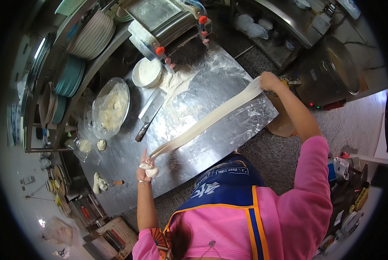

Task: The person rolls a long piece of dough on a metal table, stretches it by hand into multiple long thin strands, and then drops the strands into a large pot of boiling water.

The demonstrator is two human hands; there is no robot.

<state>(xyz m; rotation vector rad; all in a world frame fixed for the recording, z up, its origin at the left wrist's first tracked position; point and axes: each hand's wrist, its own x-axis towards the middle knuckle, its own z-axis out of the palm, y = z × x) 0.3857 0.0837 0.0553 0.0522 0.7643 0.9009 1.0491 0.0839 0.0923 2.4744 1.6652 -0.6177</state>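
Note:
A long, flat strip of noodle dough [207, 125] stretches between my two hands above the steel worktable [194, 162]. My left hand [144, 167] grips its near-left end, where the strip narrows into strands and a bunched lump of dough [152, 171] sits at the palm. At the table's far right corner, my right hand [269, 80] clasps the other, wider end. Beyond the strip, a broad-bladed scraper [153, 105] with a dark handle rests on the metal. Flour [177, 81] is spread behind it.
A dough-rolling machine [172, 27] stands at the back beside a bowl of flour [147, 72]. Left of the scraper is a plastic-covered basin of dough [111, 109]. Small dough pieces [99, 183] lie on the left. Stacked plates [93, 35] fill a shelf; a large metal pot [327, 74] stands right.

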